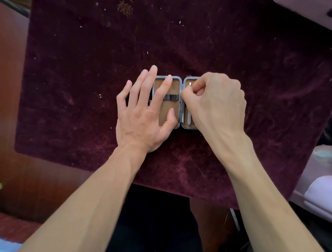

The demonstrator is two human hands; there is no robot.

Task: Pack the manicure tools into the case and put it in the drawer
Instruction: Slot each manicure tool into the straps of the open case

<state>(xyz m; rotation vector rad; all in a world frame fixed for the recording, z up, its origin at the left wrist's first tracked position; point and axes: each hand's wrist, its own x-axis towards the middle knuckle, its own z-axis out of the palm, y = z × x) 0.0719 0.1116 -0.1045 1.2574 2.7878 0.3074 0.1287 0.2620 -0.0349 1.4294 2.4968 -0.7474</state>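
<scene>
a dark red velvet cloth (87, 84) lay spread out. on its middle sat one open case (175, 88) with two halves. the left hand (143, 113) lay flat on the left half, fingers straight and spread. the right hand (217, 105) curled over the right half, thumb and forefinger close at one metal tool (189, 119) — whether they gripped it, i couldn't tell.

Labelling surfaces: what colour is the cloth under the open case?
Dark burgundy velvet cloth, clearest in head view.
</scene>
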